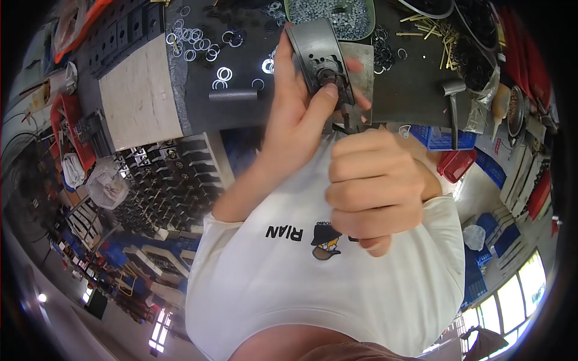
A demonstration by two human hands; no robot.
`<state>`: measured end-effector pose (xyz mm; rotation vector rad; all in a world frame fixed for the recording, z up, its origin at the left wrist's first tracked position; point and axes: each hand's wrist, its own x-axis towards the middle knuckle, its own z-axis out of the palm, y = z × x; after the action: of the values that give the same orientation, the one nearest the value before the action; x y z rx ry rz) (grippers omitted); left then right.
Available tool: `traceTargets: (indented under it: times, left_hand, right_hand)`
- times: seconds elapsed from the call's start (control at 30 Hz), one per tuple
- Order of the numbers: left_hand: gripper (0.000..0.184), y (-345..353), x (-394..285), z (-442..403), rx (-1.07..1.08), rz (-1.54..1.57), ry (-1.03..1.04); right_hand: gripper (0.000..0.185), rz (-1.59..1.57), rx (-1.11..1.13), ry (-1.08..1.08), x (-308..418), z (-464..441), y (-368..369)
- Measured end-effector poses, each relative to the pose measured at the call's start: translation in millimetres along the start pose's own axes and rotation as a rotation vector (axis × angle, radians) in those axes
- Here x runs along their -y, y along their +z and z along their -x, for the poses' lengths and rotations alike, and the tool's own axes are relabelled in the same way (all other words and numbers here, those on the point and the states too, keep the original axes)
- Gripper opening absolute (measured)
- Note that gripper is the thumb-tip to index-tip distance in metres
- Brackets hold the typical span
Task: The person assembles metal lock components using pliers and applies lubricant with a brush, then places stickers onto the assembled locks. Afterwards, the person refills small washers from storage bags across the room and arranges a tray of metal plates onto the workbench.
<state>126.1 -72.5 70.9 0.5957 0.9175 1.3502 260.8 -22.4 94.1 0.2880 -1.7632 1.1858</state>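
Partly behind metal block (310, 43): green tray (373, 20)

Single head-worn fisheye view, close, faces steeply down: white printed fabric T-shirt (271, 283) near, dark flat workbench (415, 84) far.

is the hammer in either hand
No, the hammer lies on the bench, apart from both the left hand and the right hand.

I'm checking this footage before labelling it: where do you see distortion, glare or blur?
Head view: fisheye bending is strong and the corners go black; the lower-right windows blow out to white; bright glare sits on washers beside the left hand; a pale sheen lies on the metal part it holds; the right hand looks slightly soft, cause unclear.
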Motion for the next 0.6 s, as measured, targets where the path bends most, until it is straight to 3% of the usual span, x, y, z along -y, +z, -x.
traceTargets:
  times: [0.07, 0.1, 0.17, 0.2, 0.23, 0.27, 0.3, 0.33, 0.4, 0.43, 0.47, 0.6]
  left_hand:
    - [0.084, -8.3, 1.8, 3.2, 0.029, -0.100, 0.000]
    - [0.077, -13.5, 0.9, 3.5, 0.059, -0.200, 0.003]
    - [0.077, -18.1, -9.7, 2.1, 0.135, -0.245, -0.069]
    - [0.077, -20.3, -13.9, 1.7, 0.205, -0.290, -0.141]
    - [0.077, -23.2, -15.9, 1.6, 0.207, -0.290, -0.141]
    - [0.076, -26.1, -17.2, 1.0, 0.344, -0.350, -0.163]
    - [0.075, -26.9, -16.9, 0.0, 0.481, -0.408, -0.185]
    - [0.075, -26.8, -14.5, -1.8, 0.481, -0.404, -0.185]
    - [0.074, -27.2, -8.7, -6.6, 0.674, -0.675, -0.075]
    - [0.074, -26.7, -7.2, -7.8, 0.766, -0.813, -0.016]
    - [0.075, -17.2, -15.0, -8.1, 0.819, -0.938, -0.115]
    - [0.071, -2.5, -10.2, 12.1, 0.627, -1.164, -0.048]
  right_hand:
    - [0.034, 0.131, 0.222, 0.003, -2.0, -3.2, 1.5]
    - [0.034, 0.137, 0.221, 0.002, -0.9, -5.9, -2.6]
    - [0.034, -0.037, 0.582, 0.195, 7.1, -16.3, -17.4]
    - [0.034, -0.034, 0.581, 0.195, 11.0, -23.8, -22.9]
    - [0.035, -0.115, 0.757, 0.262, 15.0, -32.3, -28.4]
    - [0.036, -0.197, 0.932, 0.330, 18.5, -39.6, -32.6]
    - [0.036, -0.196, 0.933, 0.332, 20.6, -46.8, -35.4]
    - [0.037, -0.235, 0.934, 0.322, 21.1, -53.6, -36.8]
    - [0.037, -0.274, 0.940, 0.318, 22.5, -57.1, -35.7]
    - [0.040, -0.374, 1.012, 0.426, 23.1, -56.7, -34.3]
    - [0.042, -0.474, 1.082, 0.531, 22.3, -57.3, -33.4]
    - [0.046, -0.730, 1.027, 0.643, 6.2, -57.8, -30.6]
